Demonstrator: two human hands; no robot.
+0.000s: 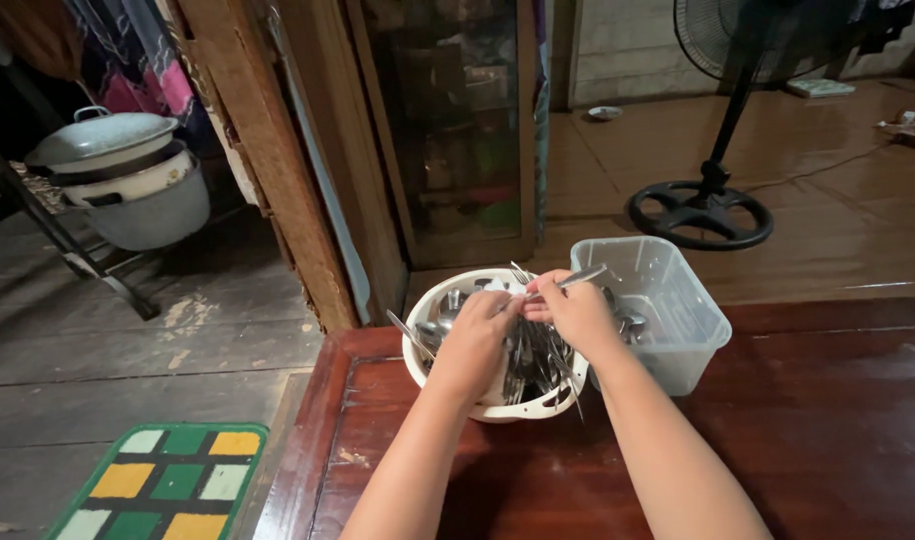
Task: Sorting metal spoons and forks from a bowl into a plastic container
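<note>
My right hand (578, 312) pinches one metal utensil (575, 279) between thumb and fingers. Its long axis runs from my fingers up and to the right, and the free end points over the clear plastic container (678, 310). That container stands just to the right of my right hand and touches the white bowl (423, 352), so the right hand is the nearer one to it. My left hand (475, 345) is curled with fingers bent down into the white bowl, on the pile of cutlery (533, 365); I cannot tell if it grips any piece. Both hands are close together, almost touching, above the bowl.

The bowl and container stand near the far edge of a dark red wooden table (828, 430). Beyond it there is a wooden floor, a glass-door cabinet (458, 130), a standing fan (723, 195), stacked pots (118, 175) at the left, and a checked mat (163, 485) below.
</note>
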